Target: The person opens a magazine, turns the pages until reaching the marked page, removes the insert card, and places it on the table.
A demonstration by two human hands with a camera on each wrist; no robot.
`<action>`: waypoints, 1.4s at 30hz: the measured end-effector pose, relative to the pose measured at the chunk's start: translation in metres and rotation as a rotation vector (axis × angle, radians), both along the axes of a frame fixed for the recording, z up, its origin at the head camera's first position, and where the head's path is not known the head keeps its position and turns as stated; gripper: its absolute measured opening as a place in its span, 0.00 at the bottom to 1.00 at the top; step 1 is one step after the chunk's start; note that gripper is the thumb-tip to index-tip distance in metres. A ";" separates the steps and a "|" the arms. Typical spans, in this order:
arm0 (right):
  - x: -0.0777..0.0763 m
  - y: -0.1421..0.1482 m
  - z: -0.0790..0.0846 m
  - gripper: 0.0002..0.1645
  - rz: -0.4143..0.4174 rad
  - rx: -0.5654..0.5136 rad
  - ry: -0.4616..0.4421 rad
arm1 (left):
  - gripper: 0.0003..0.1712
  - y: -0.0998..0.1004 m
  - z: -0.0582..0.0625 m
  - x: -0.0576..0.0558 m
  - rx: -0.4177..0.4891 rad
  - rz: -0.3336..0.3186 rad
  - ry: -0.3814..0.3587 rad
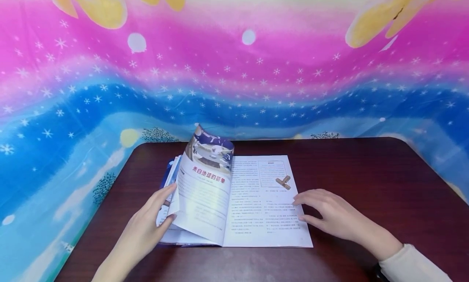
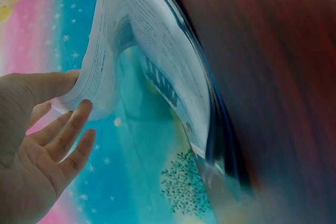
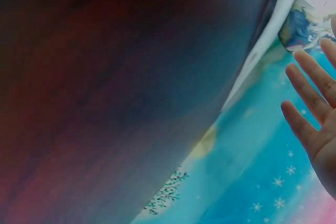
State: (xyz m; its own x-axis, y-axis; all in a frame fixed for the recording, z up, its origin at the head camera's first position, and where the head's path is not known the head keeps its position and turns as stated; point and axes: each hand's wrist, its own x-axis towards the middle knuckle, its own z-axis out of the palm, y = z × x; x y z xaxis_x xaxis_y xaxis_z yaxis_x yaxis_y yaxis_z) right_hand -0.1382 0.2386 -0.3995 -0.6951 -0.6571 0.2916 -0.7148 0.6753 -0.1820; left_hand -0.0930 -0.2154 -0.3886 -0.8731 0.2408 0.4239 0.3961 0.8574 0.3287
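An open magazine [image 1: 267, 217] lies on the dark table, its right-hand page flat and covered in small print. My left hand [image 1: 141, 223] pinches the outer edge of a lifted page [image 1: 203, 196] between thumb and fingers. That page curves upward at its far corner and carries a photo and a red Chinese title. In the left wrist view, the sheet [image 2: 100, 72] bows away from the pages beneath, with my left hand [image 2: 47, 135] at its edge. With fingers spread and loosely bent, my right hand [image 1: 331, 212] has its fingertips at the magazine's right edge.
The reddish-brown table [image 1: 373, 176] has rounded far corners and extends around the magazine. Behind it and along its left side hangs a pink and blue cloth [image 1: 234, 82] patterned with snowflakes. A light sleeve [image 1: 412, 263] covers my right forearm.
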 end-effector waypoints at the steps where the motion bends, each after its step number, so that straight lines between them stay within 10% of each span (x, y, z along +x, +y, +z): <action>1: 0.001 0.001 -0.001 0.22 -0.002 0.007 -0.017 | 0.51 -0.002 -0.001 0.001 -0.003 0.007 -0.013; 21: 0.012 0.013 -0.016 0.35 -0.076 0.110 -0.210 | 0.29 -0.032 -0.011 0.004 -0.126 0.060 -0.261; 42: 0.011 0.010 -0.015 0.35 -0.114 0.139 -0.281 | 0.35 -0.039 -0.023 -0.010 -0.264 0.071 -0.442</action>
State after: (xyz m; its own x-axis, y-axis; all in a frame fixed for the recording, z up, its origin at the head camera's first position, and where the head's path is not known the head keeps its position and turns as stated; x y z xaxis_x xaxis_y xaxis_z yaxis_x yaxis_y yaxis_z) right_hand -0.1270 0.2491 -0.4141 -0.8068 -0.5907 -0.0087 -0.5682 0.7800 -0.2621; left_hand -0.1032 -0.2548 -0.4119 -0.9731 0.2235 -0.0560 0.2062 0.9533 0.2208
